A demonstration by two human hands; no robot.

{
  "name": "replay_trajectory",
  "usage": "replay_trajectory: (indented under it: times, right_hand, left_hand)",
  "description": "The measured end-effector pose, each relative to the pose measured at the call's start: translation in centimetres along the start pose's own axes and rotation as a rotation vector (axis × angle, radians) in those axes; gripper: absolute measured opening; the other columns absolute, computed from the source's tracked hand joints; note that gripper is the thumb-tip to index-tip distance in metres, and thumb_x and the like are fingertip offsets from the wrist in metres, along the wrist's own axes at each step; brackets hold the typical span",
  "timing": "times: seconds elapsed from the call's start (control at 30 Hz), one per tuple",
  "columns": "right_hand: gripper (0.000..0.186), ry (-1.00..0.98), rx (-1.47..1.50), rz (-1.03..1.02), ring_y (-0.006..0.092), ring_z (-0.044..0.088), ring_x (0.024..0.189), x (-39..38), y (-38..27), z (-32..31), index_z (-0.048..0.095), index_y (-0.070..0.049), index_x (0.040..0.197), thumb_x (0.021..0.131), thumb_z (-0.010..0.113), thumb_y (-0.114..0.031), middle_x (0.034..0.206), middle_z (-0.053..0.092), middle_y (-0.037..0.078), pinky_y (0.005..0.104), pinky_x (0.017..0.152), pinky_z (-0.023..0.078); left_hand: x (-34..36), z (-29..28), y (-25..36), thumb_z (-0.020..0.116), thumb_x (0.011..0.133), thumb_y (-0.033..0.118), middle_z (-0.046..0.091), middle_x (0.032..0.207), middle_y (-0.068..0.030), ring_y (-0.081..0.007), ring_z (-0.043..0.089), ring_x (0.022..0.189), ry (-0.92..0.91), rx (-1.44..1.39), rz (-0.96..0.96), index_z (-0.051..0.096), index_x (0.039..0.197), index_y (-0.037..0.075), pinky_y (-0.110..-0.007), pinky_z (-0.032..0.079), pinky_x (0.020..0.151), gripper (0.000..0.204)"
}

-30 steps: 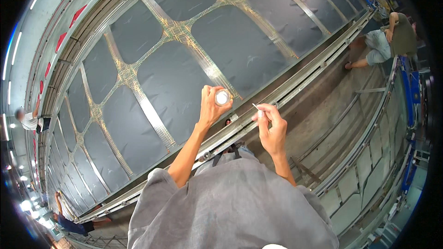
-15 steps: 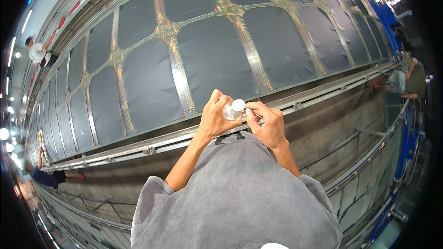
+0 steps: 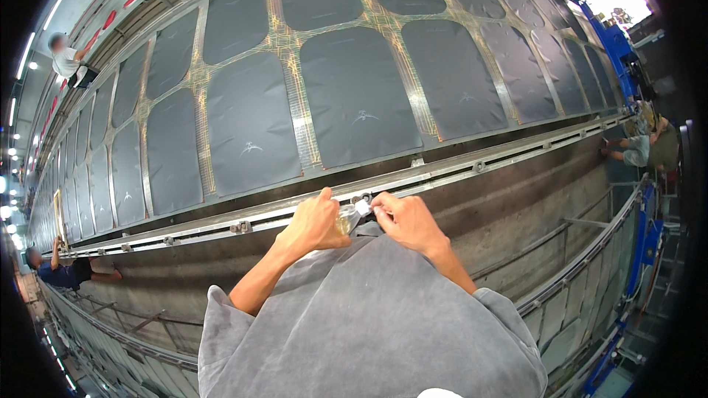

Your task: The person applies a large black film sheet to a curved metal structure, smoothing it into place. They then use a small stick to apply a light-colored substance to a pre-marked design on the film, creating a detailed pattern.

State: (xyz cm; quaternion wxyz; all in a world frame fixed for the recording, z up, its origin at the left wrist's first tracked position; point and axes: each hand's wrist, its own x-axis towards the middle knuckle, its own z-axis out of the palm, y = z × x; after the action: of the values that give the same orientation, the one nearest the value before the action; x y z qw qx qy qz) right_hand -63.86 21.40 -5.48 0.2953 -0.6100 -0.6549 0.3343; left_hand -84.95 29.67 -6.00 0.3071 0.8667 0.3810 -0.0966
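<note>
Just in front of my grey shirt, my left hand (image 3: 316,222) is wrapped round a small clear bottle (image 3: 345,220) with pale yellowish contents, held tilted toward the right. The bottle's white cap (image 3: 362,207) faces my right hand (image 3: 404,222), whose fingers are pinched against it; what sits between those fingertips is hard to make out. Both hands are over a metal rail (image 3: 453,171) that runs along the near edge of a long panel bed (image 3: 357,103) covered with dark rounded sheets and bands of thin yellow-green lines.
A person in a white shirt (image 3: 68,63) stands across the bed at left; another in navy (image 3: 59,271) is by the near rail at left. A person in olive (image 3: 660,144) crouches at right beside blue machinery (image 3: 623,51). A railing (image 3: 586,225) curves behind me at right.
Both hands have come together and moved down in the view. The thin white stick earlier seen in my right fingers is now not discernible. The view has turned, showing more of the bed.
</note>
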Motion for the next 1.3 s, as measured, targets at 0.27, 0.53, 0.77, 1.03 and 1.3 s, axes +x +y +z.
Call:
replay_trajectory:
  times: [0.27,0.53,0.77,1.03,1.3]
  right_hand:
    - [0.018,-0.229,0.251,0.153,0.0311,0.07,0.068,-1.4,0.2,4.4,0.066,0.002,0.1,0.091,0.059,-0.012,0.074,0.071,0.018,0.0397,0.068,0.051]
    - [0.017,-0.208,0.222,0.118,0.0234,0.071,0.065,-1.6,-1.3,3.2,0.063,0.0,0.104,0.092,0.058,-0.011,0.073,0.072,0.014,0.0328,0.063,0.052]
    - [0.015,-0.23,0.243,0.108,0.0182,0.07,0.066,-1.4,-2.1,2.6,0.06,-0.003,0.109,0.095,0.057,-0.008,0.077,0.073,0.013,0.0301,0.063,0.052]
    - [0.014,-0.12,0.499,0.31,0.018,0.072,0.079,0.1,3.6,-1.1,0.06,0.002,0.107,0.097,0.059,-0.008,0.086,0.072,0.013,0.0307,0.073,0.056]
    - [0.006,0.124,0.046,0.181,0.018,0.059,0.071,4.1,16.5,-7.0,0.066,-0.001,0.094,0.089,0.066,-0.005,0.083,0.062,0.009,0.0307,0.065,0.047]
  left_hand:
    - [-4.0,2.3,-1.3,0.077,0.058,0.042,0.064,0.09,-0.0284,-0.0385,0.068,0.08,-0.112,0.114,-0.088,0.07,0.075,-0.01,-0.043,0.058,0.07,0.055]
    - [-5.4,4.8,-2.0,0.081,0.06,0.033,0.056,0.096,-0.0188,-0.0363,0.063,0.086,0.202,-0.185,-0.042,0.065,0.093,-0.006,-0.045,0.053,0.076,0.053]
    - [-4.5,7.3,-1.6,0.083,0.062,0.021,0.052,0.099,-0.014,-0.034,0.061,0.091,0.432,-0.46,-0.062,0.063,0.102,0.0,-0.045,0.052,0.077,0.049]
    - [-0.4,8.6,-0.6,0.086,0.061,0.021,0.055,0.092,-0.0108,-0.0282,0.059,0.084,0.842,-0.554,-0.213,0.063,0.1,0.003,-0.04,0.049,0.076,0.049]
    - [8.4,9.9,-4.2,0.085,0.067,0.017,0.052,0.103,-0.0104,-0.026,0.058,0.093,1.25,-0.627,-0.478,0.062,0.106,0.001,-0.039,0.048,0.084,0.048]
